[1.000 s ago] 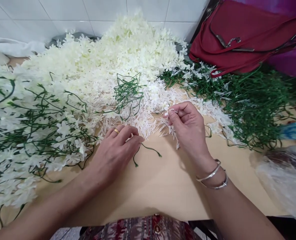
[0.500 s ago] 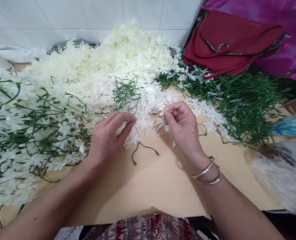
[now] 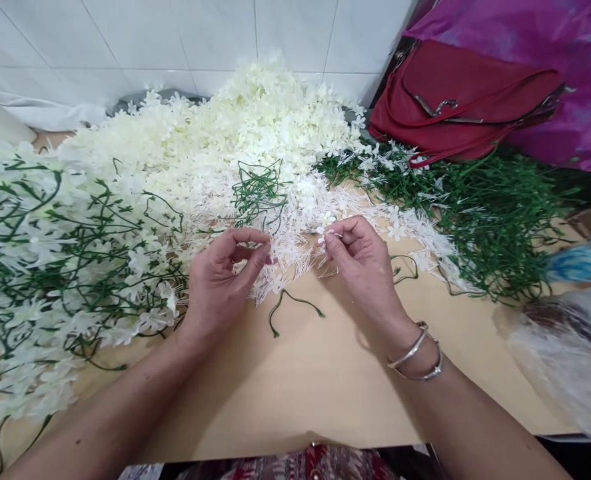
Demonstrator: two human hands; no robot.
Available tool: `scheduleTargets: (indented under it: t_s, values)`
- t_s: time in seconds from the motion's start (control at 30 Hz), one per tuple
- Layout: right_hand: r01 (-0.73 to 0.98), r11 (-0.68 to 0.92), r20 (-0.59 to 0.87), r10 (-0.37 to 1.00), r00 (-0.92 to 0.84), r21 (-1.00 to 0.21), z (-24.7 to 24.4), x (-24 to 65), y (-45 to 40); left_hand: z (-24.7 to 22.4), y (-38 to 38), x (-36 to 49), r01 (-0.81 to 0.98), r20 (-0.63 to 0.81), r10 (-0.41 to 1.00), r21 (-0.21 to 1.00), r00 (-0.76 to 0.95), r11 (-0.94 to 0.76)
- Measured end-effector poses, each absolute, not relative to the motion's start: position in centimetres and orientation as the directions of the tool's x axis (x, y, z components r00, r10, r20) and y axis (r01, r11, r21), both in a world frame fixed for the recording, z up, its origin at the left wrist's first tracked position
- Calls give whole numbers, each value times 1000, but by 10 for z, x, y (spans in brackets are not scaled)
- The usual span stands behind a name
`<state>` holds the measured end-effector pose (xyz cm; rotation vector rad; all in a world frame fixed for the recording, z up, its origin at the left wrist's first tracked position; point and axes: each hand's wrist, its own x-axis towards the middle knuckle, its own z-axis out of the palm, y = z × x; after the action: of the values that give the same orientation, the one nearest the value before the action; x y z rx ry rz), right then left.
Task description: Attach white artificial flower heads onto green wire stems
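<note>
Thumb and fingers of my right hand pinch a small white artificial flower, held just above the table. My left hand is closed in a pinch to the left of it; a thin white bit may be between the fingertips, but I cannot make it out. Beneath and beyond both hands lie many white artificial stamens. A loose green plastic stem rests on the table between my wrists. Behind my left hand a small heap of green stems sits on the white pieces.
Pale flower heads are piled against the tiled wall. Flowers on green stems spread at left, bare green stems at right. A red handbag, a purple bag and a clear plastic bag stand along the right side.
My left hand has turned slightly, its thumb and fingertips now closer together. My right hand still holds the flower, in nearly the same place. The whole view has shifted a little downward.
</note>
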<state>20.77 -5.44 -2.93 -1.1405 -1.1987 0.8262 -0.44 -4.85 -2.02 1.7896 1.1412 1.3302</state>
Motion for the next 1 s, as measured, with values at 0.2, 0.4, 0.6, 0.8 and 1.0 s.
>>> scheduleTargets:
  t_s: [0.2,0.4,0.6,0.8,1.0]
  values:
    - [63,259,267,941,207,-964,-29,208,-54,-21,-49,-5,382,597,749,645,288,-662]
    - [72,255,264,943,200,-964,-28,208,-55,-32,-55,-2,384,512,504,328,696,-863]
    - [87,227,241,947,214,-970,-25,205,-57,-39,-67,17,296,421,418,325,805,-898]
    - [-133,137,125,988,89,-982,-21,207,-58,-27,-67,9,266,419,830,808,367,-526]
    - [-326,-83,-21,982,-188,-942,-21,200,-61,-20,-58,-2,185,236,953,945,191,-271]
